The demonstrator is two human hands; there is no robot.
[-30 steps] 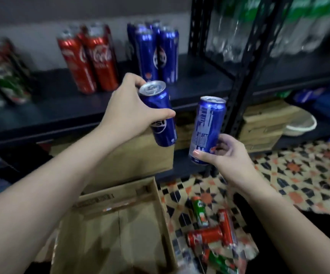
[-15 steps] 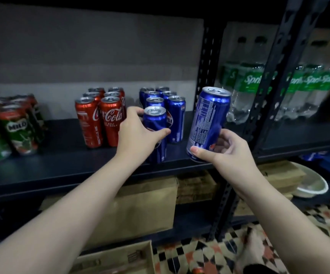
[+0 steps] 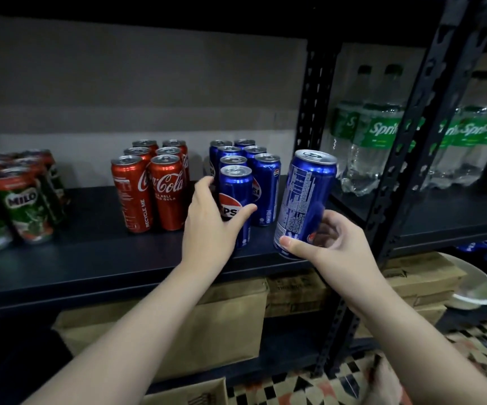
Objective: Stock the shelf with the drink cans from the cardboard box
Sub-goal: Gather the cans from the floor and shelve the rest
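Observation:
My left hand (image 3: 211, 226) wraps a blue Pepsi can (image 3: 236, 197) that stands upright on the dark shelf (image 3: 90, 258), at the front of a group of blue Pepsi cans (image 3: 265, 185). My right hand (image 3: 324, 244) holds a second blue Pepsi can (image 3: 305, 200) by its lower part, tilted slightly, just off the shelf's front edge to the right of the group. Only a top corner of the cardboard box (image 3: 189, 394) shows at the bottom edge.
Red Coca-Cola cans (image 3: 154, 188) stand left of the Pepsi group, Milo cans (image 3: 20, 200) farther left. A black upright post (image 3: 406, 159) rises on the right, with Sprite bottles (image 3: 382, 141) behind it. Brown cartons (image 3: 207, 323) fill the lower shelf. Patterned floor lies below.
The view rose from the box and floor to the shelf. My left hand carried its can forward and set it down at the front of the Pepsi group; my right hand's can rose alongside.

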